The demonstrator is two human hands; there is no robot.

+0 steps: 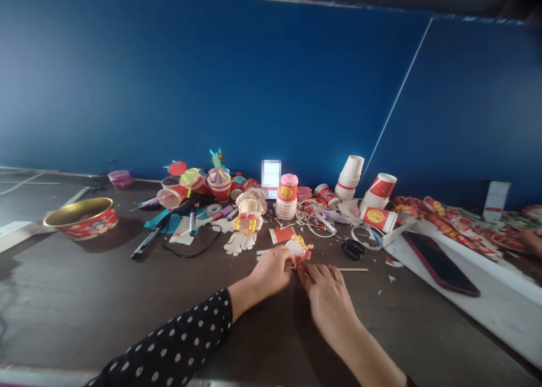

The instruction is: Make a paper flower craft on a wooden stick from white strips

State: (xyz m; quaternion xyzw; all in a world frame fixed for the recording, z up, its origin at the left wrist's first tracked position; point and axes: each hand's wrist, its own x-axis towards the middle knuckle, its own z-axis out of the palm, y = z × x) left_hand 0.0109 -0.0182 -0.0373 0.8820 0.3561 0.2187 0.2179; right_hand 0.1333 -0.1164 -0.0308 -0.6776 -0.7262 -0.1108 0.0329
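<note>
My left hand [273,269] is closed at the near edge of a small white, red and yellow paper piece [300,248], its fingertips pinched on it. My right hand [328,288] lies just to the right, fingers bent and pressed together over the lower edge of the same piece; what its fingertips hold is hidden. A thin wooden stick [354,270] runs out to the right from under my right hand. A red and white paper scrap [282,234] lies just beyond the hands.
Scissors [354,248] lie right of the hands, near a coiled white cable [367,237]. A phone [440,262] rests on a white tray [495,302]. Paper cups [349,177] stand behind. A red and gold bowl [84,218], pens and a cutter [146,244] are left. Another person's hand [531,241] shows far right.
</note>
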